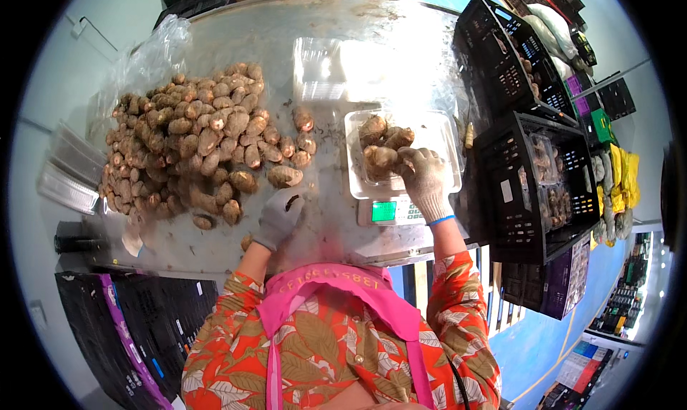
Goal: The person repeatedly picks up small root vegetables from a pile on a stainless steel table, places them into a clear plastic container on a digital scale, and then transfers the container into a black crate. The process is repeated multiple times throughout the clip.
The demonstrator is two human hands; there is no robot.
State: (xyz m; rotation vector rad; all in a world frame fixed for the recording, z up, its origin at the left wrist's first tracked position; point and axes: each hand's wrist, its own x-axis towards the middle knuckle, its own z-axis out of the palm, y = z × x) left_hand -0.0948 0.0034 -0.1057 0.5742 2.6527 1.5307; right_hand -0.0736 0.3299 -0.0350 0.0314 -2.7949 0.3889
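Observation:
My right hand (425, 176), in a pale knit glove, has its fingers on a brown taro corm (380, 159) over the pan of a digital kitchen scale (365, 212). More taro corms (399, 138) lie beside it in a clear plastic container on the white scale pan (352, 178). The scale's display glows green. My left hand (280, 218), in a grey glove, rests low over the metal table with its fingers curled. A dark strip shows at its fingers; whether it is held is unclear. Closest above that hand is a single taro corm (285, 176), beside a large taro pile (188, 141).
Clear plastic boxes (318, 69) stand behind the scale. Black crates (507, 190) line the table's right side, one holding packed clear boxes (555, 206). A knife-like tool with a pale handle (469, 136) lies by them. Clear plastic film (161, 48) lies at back left.

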